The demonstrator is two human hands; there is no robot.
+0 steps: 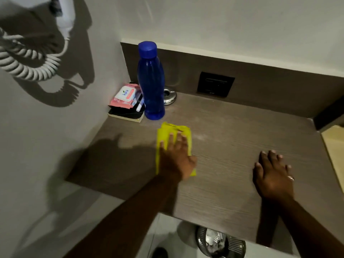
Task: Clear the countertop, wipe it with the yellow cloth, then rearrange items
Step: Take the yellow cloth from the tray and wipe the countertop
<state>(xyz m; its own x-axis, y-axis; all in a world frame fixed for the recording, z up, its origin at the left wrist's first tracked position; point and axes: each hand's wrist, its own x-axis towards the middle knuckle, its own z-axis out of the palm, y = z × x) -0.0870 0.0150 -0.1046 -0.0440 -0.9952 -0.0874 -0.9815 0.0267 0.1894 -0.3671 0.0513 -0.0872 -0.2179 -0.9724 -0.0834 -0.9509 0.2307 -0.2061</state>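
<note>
Left hand (176,158) flat, fingers spread, pressing the cloth (174,144) onto the worktop (232,127) at centre; right hand (272,174) open, palm down, empty, at 4 o'clock; bottle (151,81), wipes (124,95) and book (126,116) at 11 o'clock

Looks like a hotel room vanity nook: wall-mounted hair dryer (65,17) with coiled cord (28,60) above-left of wood-grain countertop (232,127), ashtray (169,97) on it.
</note>
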